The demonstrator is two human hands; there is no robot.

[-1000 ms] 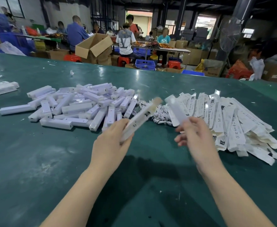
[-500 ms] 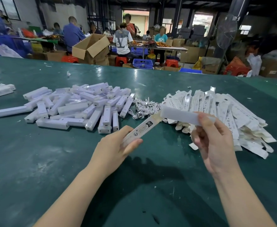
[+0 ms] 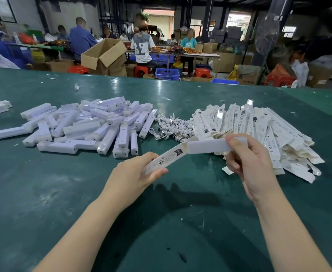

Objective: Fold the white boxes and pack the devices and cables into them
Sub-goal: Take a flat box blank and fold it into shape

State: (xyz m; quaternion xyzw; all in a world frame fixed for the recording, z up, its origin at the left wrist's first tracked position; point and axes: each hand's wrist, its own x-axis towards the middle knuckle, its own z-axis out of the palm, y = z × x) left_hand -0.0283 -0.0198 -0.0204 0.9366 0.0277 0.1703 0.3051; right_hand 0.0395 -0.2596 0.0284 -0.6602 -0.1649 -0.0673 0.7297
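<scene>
**Device meets box mouth**

While the left hand [image 3: 133, 173] grips the box [image 3: 165, 159] by its near end, the right hand [image 3: 247, 163] pinches the device [image 3: 206, 145] near its far end, its nose just at the box's open mouth, both held above the table [image 3: 43, 193]. Thin card looks light and easily crushed, so hold it by the edges; the device seems rigid and smooth, best steered from its tail. Beyond lie loose devices [image 3: 82, 124], a tangle of cables [image 3: 173, 127] and flat boxes [image 3: 259, 126].
</scene>
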